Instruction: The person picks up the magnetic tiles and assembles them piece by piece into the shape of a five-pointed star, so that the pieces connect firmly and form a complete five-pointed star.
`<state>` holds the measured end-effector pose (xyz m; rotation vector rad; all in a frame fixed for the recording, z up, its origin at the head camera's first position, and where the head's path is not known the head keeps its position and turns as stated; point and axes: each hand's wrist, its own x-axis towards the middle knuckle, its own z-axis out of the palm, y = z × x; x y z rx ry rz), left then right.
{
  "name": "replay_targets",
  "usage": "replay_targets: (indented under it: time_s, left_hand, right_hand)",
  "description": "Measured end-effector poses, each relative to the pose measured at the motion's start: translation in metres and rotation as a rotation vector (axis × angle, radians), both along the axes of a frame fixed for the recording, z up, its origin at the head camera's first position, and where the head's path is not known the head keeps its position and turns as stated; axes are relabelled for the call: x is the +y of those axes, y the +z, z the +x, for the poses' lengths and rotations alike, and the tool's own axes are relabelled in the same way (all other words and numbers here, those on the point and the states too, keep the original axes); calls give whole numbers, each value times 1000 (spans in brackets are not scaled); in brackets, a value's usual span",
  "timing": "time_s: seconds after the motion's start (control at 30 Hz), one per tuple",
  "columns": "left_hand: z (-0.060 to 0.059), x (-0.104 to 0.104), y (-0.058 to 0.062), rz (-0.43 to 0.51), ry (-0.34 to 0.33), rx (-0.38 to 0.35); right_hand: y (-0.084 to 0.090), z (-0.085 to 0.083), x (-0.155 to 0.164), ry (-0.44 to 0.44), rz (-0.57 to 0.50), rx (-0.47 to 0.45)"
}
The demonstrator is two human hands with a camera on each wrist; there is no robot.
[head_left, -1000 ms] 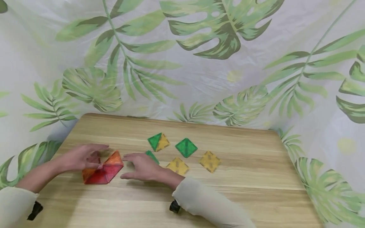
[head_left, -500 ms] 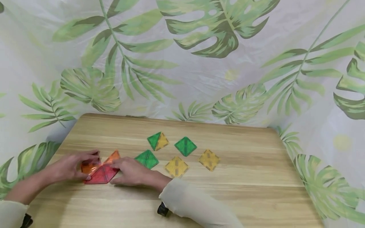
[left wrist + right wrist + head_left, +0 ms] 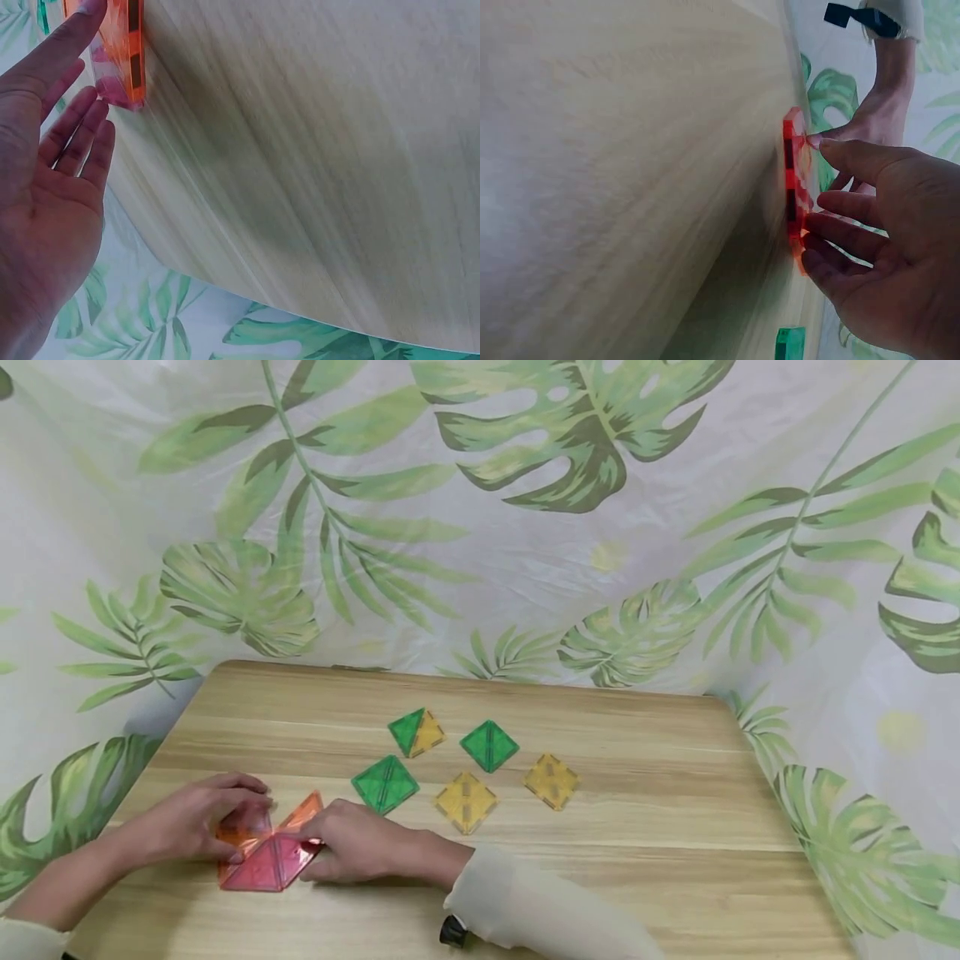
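Note:
Translucent magnetic tiles (image 3: pixel 255 868), red in front and orange at the sides, lie joined in a partial hexagon on the left of the table, with a gap at the back. My left hand (image 3: pixel 191 818) holds their left side, thumb on the front-left orange tile (image 3: pixel 124 52) and fingers reaching to the back. At the opposite side my right hand (image 3: pixel 367 843) grips the right corner between thumb and fingers, partly covering the right red tile and the orange tile (image 3: pixel 303 810) behind it. The right wrist view shows the red edge (image 3: pixel 790 172) low against the table, fingertips right at it.
Behind and right of my right hand lie several diamond pairs of triangle tiles: a green pair (image 3: pixel 386 784), a green-and-yellow pair (image 3: pixel 416 732), another green pair (image 3: pixel 489 746) and yellow pairs (image 3: pixel 466 802). A leaf-print cloth (image 3: pixel 525 568) hangs beyond the wooden table (image 3: pixel 637 877).
My right hand has come in from the right and taken hold of the joined tiles' right side. The joined tiles and both hands have then shifted toward me. The diamond pairs stay put.

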<state>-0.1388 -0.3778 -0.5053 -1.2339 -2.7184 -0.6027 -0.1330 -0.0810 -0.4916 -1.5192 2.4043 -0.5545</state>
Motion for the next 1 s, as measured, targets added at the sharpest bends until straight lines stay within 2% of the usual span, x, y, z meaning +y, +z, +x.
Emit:
replay_targets:
  time_s: [0.13, 0.27, 0.43, 0.57, 0.73, 1.0]
  left_hand:
    - [6, 7, 1, 20, -36, -15]
    - [13, 16, 2, 13, -44, -50]
    - [21, 32, 1, 22, -51, -85]
    - [26, 51, 1, 44, -83, -87]
    - [31, 77, 3, 40, -120, -128]
    - [34, 124, 5, 21, -204, -81]
  right_hand:
    - [3, 10, 9, 24, 33, 31]
    - [4, 20, 20, 26, 67, 77]
    - [7, 31, 39, 21, 82, 78]
    - [5, 37, 57, 11, 67, 70]
    - [3, 44, 82, -5, 46, 67]
    - [2, 56, 130, -21, 8, 100]
